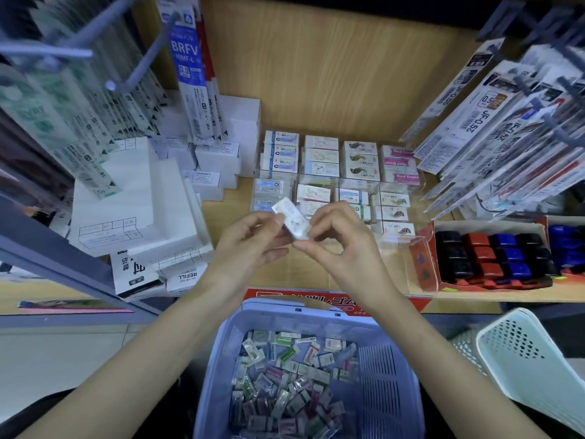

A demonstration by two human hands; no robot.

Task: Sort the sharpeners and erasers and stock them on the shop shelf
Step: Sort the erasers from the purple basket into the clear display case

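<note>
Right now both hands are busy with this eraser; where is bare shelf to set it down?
Bare shelf lies just below the eraser, bordered by white boxes left, eraser tray behind, sharpener box right. Those three sides are crowded; hanging packs overhang the right.

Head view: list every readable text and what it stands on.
"BRFV", "10MF-L": blue hanging refill packet.
"JF-0.5": white hanging refill packets.
"Hard Eraser": pink-banded white erasers.
"REFILL", upside down: white cardboard box.
Small white wrapped eraser held up: blurred.
Loose erasers in purple plastic basket, other labels: too small.
</note>
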